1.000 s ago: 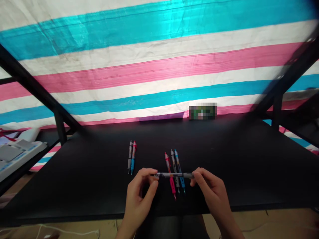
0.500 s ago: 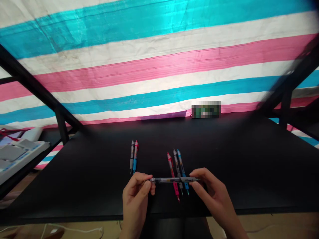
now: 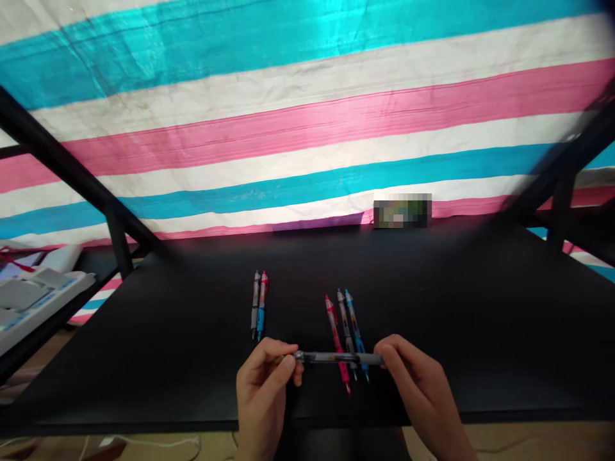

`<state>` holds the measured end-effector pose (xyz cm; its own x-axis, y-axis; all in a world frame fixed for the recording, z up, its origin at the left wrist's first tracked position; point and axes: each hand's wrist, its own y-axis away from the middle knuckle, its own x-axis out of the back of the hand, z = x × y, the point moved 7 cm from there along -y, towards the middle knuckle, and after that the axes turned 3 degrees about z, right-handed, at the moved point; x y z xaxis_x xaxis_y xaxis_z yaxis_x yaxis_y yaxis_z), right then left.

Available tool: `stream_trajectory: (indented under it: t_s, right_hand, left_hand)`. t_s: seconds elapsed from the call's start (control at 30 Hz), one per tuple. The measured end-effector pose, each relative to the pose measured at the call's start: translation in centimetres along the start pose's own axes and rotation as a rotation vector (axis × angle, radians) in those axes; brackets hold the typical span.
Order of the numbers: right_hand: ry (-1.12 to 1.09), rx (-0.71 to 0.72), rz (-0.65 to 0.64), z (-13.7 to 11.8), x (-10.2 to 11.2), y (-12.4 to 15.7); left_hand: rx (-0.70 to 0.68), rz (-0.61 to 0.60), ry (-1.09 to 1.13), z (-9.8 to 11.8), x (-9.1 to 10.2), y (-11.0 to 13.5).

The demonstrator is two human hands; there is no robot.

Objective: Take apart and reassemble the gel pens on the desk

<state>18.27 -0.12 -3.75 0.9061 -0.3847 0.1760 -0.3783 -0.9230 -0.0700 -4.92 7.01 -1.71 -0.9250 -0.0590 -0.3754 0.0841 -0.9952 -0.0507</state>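
Note:
A clear-barrelled pen with a grey grip [image 3: 336, 358] is held level between my two hands, above the near part of the table. My left hand [image 3: 268, 378] pinches its clear top end. At the other end, the fingers of my right hand [image 3: 417, 378] are closed on the grey grip and cover the tip. Partly behind this pen lie a pink pen [image 3: 332, 315], a grey pen [image 3: 343, 310] and a blue pen [image 3: 353, 314], side by side. Farther left, a grey-gripped pen [image 3: 255, 301] lies beside a pen with a red top and blue grip [image 3: 262, 304].
The black table [image 3: 192, 358] has dark frame posts at both sides. A striped sheet [image 3: 288, 115] hangs behind it. A pixelated item [image 3: 402, 211] stands at the back edge. At the far left is a white device [image 3: 38, 301], and cables [image 3: 154, 440] lie below.
My right hand has shifted slightly right and down, and its fingers have closed more around the pen's grip. The held pen has come slightly lower. The pens on the table have not been rearranged.

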Motion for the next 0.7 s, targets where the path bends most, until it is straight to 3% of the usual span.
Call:
stream_trajectory:
  t_s: [0.33, 0.7]
  right_hand:
    - [0.013, -0.037, -0.035, 0.40, 0.08, 0.16]
    - [-0.091, -0.040, 0.045, 0.05, 0.80, -0.10]
  left_hand:
    - [0.033, -0.009, 0.007, -0.28, 0.32, -0.01]
    - [0.058, -0.034, -0.009, -0.41, 0.13, 0.17]
